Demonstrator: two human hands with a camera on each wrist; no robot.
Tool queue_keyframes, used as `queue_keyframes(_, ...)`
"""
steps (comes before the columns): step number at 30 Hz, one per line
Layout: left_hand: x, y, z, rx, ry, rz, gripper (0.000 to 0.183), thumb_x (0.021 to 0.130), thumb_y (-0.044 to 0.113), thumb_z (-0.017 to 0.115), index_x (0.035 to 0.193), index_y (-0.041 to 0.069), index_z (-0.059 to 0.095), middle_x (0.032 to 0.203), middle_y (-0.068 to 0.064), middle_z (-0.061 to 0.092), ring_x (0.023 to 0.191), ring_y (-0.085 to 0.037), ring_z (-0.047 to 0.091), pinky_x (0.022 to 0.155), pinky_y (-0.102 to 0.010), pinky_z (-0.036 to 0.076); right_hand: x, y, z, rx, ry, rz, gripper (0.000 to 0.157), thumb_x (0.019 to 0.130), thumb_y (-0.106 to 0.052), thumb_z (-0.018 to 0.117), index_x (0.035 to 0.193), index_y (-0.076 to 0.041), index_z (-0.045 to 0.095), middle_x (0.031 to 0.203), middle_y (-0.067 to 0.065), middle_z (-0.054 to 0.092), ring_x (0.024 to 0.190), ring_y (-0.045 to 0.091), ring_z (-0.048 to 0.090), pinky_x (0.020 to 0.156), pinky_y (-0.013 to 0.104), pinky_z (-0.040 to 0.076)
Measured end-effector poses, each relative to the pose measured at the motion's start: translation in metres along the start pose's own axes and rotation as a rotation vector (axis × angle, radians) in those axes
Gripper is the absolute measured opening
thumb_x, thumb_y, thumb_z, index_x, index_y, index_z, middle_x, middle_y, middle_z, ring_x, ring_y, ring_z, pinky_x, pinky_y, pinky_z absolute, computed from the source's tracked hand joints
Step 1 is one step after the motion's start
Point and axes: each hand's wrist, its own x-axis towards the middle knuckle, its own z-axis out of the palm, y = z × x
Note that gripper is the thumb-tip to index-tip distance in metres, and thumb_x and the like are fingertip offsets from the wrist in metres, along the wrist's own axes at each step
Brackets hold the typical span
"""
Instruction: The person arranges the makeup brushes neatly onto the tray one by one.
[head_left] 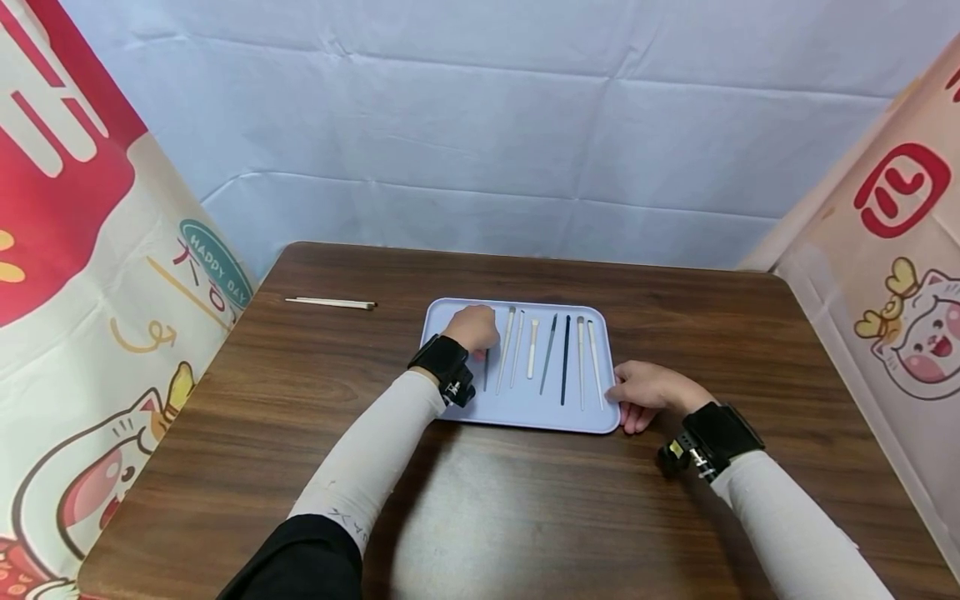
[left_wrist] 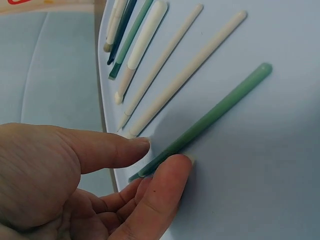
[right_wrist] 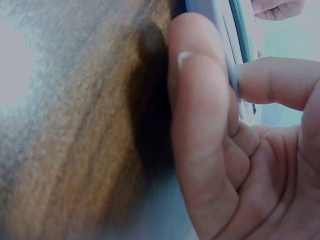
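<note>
Near the tray's left end is my left hand, its thumb and forefinger on either side of a green brush. The brush lies on the tray, and a gap shows between it and the thumb tip in the left wrist view. My right hand holds the pale lilac tray by its right edge, thumb at the rim and fingers along the outside. Across the tray lie several slim brushes in a row, among them a cream brush, a green-grey brush and a dark brush.
Two pale brushes lie together on the brown wooden table, left of the tray. A white cloth hangs behind the table, with printed curtains at both sides.
</note>
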Motion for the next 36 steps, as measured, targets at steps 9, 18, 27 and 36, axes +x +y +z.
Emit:
queue_keyframes(9, -0.007, -0.006, -0.010, 0.026, 0.030, 0.005, 0.017, 0.098, 0.018, 0.061, 0.098, 0.003, 0.070, 0.067, -0.006, 0.062, 0.050, -0.015, 0.062, 0.049, -0.023, 0.045, -0.001, -0.001, 0.000, 0.010, -0.002, 0.004, 0.011, 0.101, -0.007, 0.050, 0.102, 0.003, 0.053, 0.066, 0.010, 0.067, 0.051, 0.013, 0.066, 0.051, 0.029, 0.057)
queue_keyframes(18, -0.020, -0.019, -0.028, 0.072, 0.090, 0.007, 0.025, 0.096, 0.023, 0.065, 0.111, 0.004, 0.067, 0.084, -0.007, 0.064, 0.066, -0.020, 0.056, 0.057, -0.032, 0.044, -0.001, 0.000, -0.001, 0.007, -0.002, 0.010, 0.011, 0.101, -0.008, 0.050, 0.102, 0.002, 0.053, 0.067, 0.009, 0.067, 0.052, 0.013, 0.066, 0.051, 0.028, 0.057)
queue_keyframes(27, -0.029, -0.039, -0.045, 0.104, 0.159, 0.020, 0.029, 0.095, 0.023, 0.068, 0.118, 0.005, 0.066, 0.108, -0.010, 0.069, 0.082, -0.023, 0.059, 0.067, -0.037, 0.050, -0.001, -0.001, -0.001, -0.001, -0.012, 0.009, 0.011, 0.101, -0.008, 0.050, 0.102, 0.002, 0.053, 0.067, 0.009, 0.067, 0.052, 0.013, 0.066, 0.051, 0.028, 0.057)
queue_keyframes(36, -0.031, -0.075, -0.061, 0.093, 0.202, 0.014, 0.033, 0.093, 0.021, 0.069, 0.122, 0.005, 0.066, 0.113, -0.011, 0.068, 0.100, -0.029, 0.064, 0.084, -0.046, 0.054, -0.001, -0.001, -0.001, 0.007, -0.008, 0.010, 0.011, 0.101, -0.008, 0.050, 0.102, 0.002, 0.053, 0.066, 0.009, 0.067, 0.052, 0.013, 0.066, 0.051, 0.028, 0.056)
